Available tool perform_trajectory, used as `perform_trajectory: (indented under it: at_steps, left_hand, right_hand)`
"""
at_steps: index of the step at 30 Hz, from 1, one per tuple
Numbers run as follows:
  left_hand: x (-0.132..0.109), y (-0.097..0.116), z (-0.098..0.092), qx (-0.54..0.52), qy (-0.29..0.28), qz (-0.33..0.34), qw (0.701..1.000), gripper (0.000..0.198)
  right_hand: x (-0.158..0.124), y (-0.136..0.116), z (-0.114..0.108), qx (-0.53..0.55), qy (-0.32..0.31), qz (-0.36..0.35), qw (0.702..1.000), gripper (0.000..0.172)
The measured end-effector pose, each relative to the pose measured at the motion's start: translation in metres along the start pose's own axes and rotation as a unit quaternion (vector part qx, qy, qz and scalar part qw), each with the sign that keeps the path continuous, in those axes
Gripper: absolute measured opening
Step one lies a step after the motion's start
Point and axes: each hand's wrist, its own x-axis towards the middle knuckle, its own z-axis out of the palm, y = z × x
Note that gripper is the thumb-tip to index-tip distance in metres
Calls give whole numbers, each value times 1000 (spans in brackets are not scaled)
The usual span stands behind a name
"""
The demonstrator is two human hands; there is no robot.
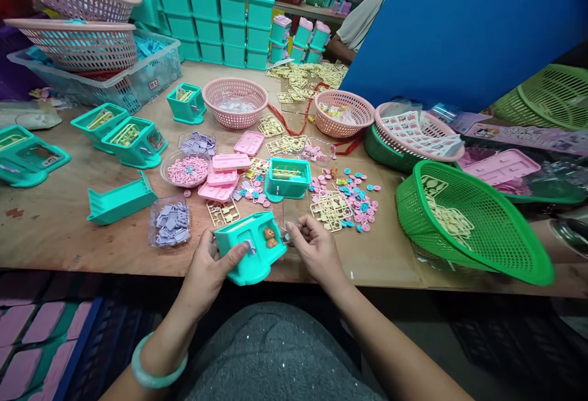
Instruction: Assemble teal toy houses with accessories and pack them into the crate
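My left hand is wrapped round a teal plastic toy box, tilted above the table's front edge. Its thumb presses beside a small lilac part on the box's face. A little brown animal figure sits in a recess of that face. Close to the box's right side, my right hand pinches a small clear plastic piece, whose outline is hard to make out. Just beyond stands another teal box with cream sprue parts inside.
Pink and blue buttons and cream sprues lie at right, near a green basket. Lilac parts fill a clear tray. Pink baskets and stacked teal boxes stand behind; a blue panel slants at right.
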Motion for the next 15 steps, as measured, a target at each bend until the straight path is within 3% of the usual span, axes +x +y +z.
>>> perform_trajectory:
  at_steps: [8,15]
  left_hand:
    - [4,7,2,42,-15,2,999,61]
    - [4,6,-3,62,-34,1,997,60]
  right_hand:
    - [-7,-18,8,-118,50,-93,987,26]
    - [0,9,7,63,-20,30,997,37]
